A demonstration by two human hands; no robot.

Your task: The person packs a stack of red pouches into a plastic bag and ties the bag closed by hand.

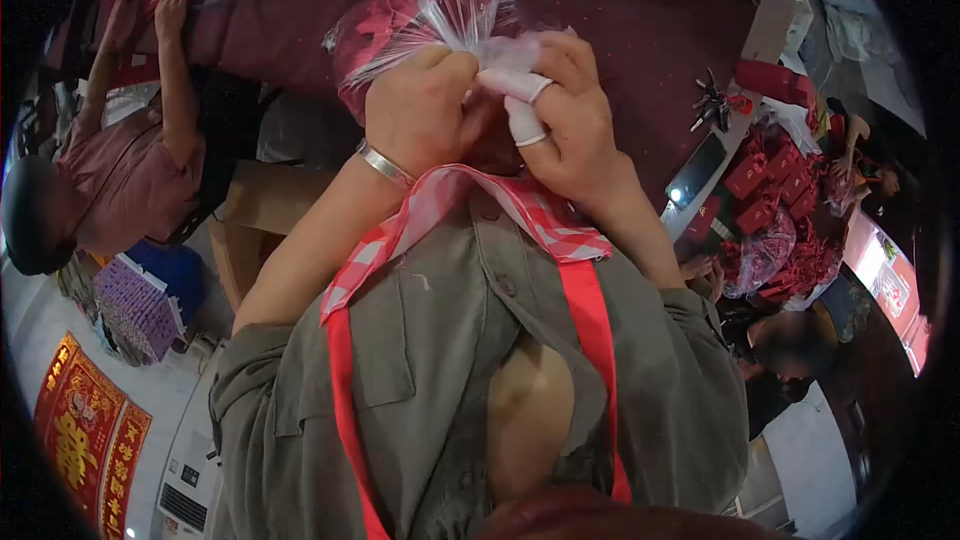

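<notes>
A clear plastic bag (372, 28) filled with red items lies on the dark red tablecloth, its neck gathered into tight folds. My left hand (425, 105), with a silver bracelet at the wrist, is closed around the gathered neck. Just to its right, my right hand (570, 110) pinches the twisted end of the same plastic. White finger cots (524, 90) cover the tips of some right-hand fingers. The two hands almost touch, and my fingers partly hide the twisted plastic between them.
The dark red tablecloth (625, 15) is dotted with small red bits. A phone (697, 172) lies at the right edge, near a pile of red packets (770, 185). Another person's hands (172, 12) rest at the upper left. More people sit at right.
</notes>
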